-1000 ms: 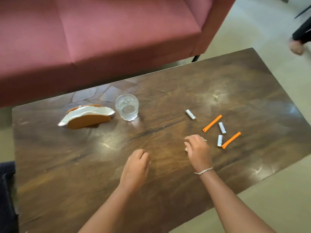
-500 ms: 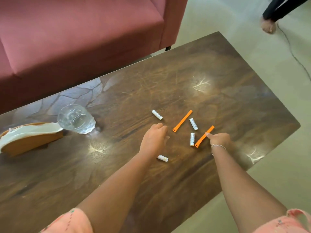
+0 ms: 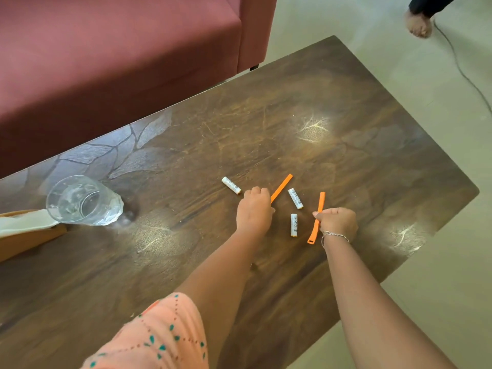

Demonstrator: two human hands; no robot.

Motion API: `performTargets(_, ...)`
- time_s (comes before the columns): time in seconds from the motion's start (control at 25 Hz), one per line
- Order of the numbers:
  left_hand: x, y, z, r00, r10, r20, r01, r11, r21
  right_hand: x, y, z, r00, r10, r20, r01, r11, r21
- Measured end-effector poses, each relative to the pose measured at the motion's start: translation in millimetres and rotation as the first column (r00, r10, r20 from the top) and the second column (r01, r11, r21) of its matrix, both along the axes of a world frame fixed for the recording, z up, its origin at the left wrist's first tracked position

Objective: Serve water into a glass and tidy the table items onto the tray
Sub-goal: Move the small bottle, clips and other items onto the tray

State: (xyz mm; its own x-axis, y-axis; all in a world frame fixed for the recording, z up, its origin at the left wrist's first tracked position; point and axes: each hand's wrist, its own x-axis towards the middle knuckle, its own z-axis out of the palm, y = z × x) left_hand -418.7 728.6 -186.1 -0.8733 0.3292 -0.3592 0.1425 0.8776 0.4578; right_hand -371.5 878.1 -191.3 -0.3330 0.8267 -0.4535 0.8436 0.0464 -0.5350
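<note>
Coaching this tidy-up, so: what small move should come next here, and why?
Probably lift the right-hand orange strip clear of the table: the right hand pinches it near its middle. The left hand hides the near end of the other orange strip, so its hold is unsure.

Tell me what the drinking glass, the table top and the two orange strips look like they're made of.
Glass: clear glass, or possibly clear plastic. It is see-through with bright glints.
Table top: dark varnished wood. Grain and fine scratches show under glossy reflections.
Orange strips: probably matte plastic or rubber, though I can't be sure. They are thin, flat and evenly coloured, and one has a slotted end.
</note>
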Motion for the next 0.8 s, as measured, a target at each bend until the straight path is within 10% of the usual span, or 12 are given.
performTargets(0.4,-2.8,-14.7,22.1,0.946,0.313,0.090,-0.320,0.943,0.088,35.3,-10.8,24.1,0.975,0.045,-0.216,-0.034,0.998,0.052)
performTargets(0.8,74.9,-203.2,67.6,0.775,0.632,0.007,-0.595,0.727,0.342,15.7,-166.2,65.7,0.822,0.348,-0.451,-0.394,0.919,-0.009)
